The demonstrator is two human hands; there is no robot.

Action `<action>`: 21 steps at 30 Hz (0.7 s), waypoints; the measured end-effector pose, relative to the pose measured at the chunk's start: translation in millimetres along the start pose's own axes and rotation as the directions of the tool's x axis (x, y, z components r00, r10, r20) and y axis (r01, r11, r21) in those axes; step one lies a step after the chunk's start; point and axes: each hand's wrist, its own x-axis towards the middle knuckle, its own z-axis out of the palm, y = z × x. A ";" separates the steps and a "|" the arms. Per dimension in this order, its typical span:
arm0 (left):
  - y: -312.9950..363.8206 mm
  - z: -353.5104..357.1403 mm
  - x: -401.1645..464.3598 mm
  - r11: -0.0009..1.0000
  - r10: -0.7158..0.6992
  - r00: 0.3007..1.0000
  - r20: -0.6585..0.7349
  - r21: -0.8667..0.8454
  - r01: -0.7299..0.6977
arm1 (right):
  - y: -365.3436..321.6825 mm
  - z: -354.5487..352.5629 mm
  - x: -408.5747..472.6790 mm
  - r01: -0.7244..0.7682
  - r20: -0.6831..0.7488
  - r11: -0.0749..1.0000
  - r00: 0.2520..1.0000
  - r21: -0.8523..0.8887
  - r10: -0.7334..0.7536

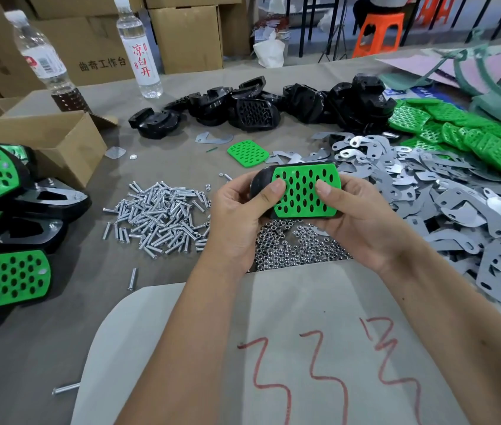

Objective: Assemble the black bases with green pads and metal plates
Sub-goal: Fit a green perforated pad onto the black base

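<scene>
Green plastic, punched all over with oval holes, sits on top of a glossy black base (260, 184) that the person holds up in front of them, above the table (59, 348). This green pad (304, 191) is a rounded rectangle, and it lies nearly flush in the base, with only the base's curved left end showing bare. Both hands grasp the pair: the left hand (237, 216) curls round the left end with its thumb pressed flat on the pad, and the right hand (362, 222) cups the right end, thumb likewise on top. That two-thumb hold looks meant to push the pad down into its seat while the fingers brace underneath.

Supplies lie within easy reach. A heap of shiny steel screws (163, 216) is spread just left of the hands, and a pile of small nuts (295, 246) lies directly beneath them. Thin grey metal plates (457, 204), flat with curved cut-outs, sprawl in a wide drift to the right. More black bases (261, 105) are piled at the back, moulded and chunky, one showing a honeycomb underside. Loose green pads (463, 136) are stacked at the far right, and one single pad (247, 153) lies alone near the middle. Finished pieces (3, 277) are stacked at the left beside a cardboard box (59, 142).
</scene>
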 end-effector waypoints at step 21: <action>-0.8 9.3 0.0 0.986 -0.099 0.972 -0.211 0.111 0.125 | 8.1 3.0 2.8 -0.051 0.028 0.993 0.998 -0.105 0.054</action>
